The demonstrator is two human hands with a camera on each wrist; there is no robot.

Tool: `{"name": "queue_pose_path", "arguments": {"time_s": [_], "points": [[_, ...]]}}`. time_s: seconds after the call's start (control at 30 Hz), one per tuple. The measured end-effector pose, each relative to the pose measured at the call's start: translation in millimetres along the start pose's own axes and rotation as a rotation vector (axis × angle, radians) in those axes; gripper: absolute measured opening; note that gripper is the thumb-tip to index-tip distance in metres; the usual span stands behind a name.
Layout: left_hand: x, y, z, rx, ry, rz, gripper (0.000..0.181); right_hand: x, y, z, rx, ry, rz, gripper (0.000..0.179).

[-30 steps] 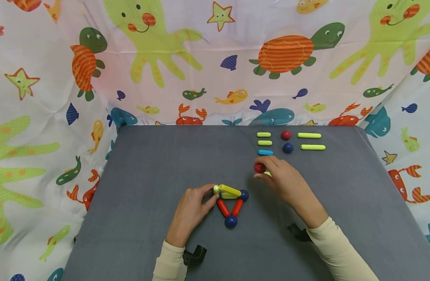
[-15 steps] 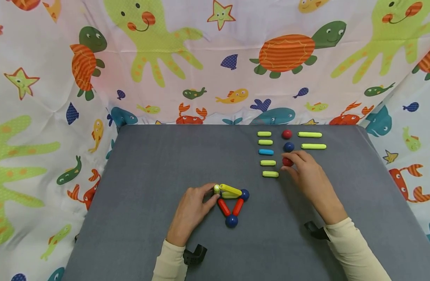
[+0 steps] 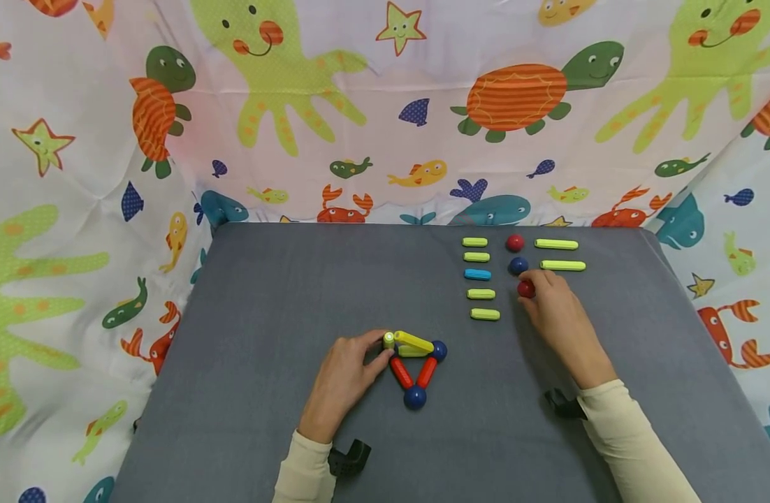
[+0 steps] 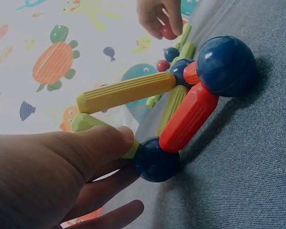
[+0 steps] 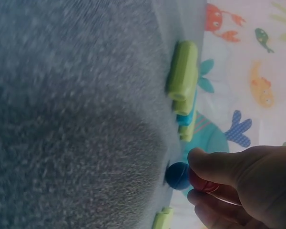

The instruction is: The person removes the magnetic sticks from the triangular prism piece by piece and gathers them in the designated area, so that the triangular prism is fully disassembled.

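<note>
Nearest me on the grey desk (image 3: 265, 300), a blue ball (image 3: 415, 398) joins two red rods (image 3: 401, 373) that run back to two rear balls (image 3: 439, 350). With the left hand (image 3: 337, 384) I pinch an upright green rod (image 3: 388, 340) on the left rear ball; a yellow rod (image 3: 413, 341) slopes from the right one, its raised tip just beside the green rod's top. Farther off, my right hand (image 3: 564, 332) pinches a red ball (image 3: 525, 288) between thumb and fingers (image 5: 214, 210); I can't tell whether it touches the desk. Beyond sit another blue ball (image 3: 518, 265) and two long rods (image 3: 562, 265).
</note>
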State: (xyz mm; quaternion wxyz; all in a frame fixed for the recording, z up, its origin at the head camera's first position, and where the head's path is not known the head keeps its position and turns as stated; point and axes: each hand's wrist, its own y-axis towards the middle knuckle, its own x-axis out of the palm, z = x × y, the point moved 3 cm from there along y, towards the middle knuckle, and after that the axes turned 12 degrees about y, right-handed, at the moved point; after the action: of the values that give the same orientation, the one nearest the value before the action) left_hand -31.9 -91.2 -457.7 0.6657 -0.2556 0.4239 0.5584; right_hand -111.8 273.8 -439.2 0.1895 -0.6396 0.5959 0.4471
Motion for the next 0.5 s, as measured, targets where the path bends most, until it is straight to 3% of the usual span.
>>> {"name": "queue_pose_path", "arguments": {"time_s": [0.23,0.5], "points": [[-1.0,0.7,-0.9,-0.008,-0.003,-0.012,0.029,5.2,5.4,11.1,0.079,-0.013,-0.058,0.043],[-1.0,0.6,-1.7,-0.011,-0.009,-0.019,0.029,11.5,7.5,16.7,0.073,-0.058,-0.084,0.044]]}}
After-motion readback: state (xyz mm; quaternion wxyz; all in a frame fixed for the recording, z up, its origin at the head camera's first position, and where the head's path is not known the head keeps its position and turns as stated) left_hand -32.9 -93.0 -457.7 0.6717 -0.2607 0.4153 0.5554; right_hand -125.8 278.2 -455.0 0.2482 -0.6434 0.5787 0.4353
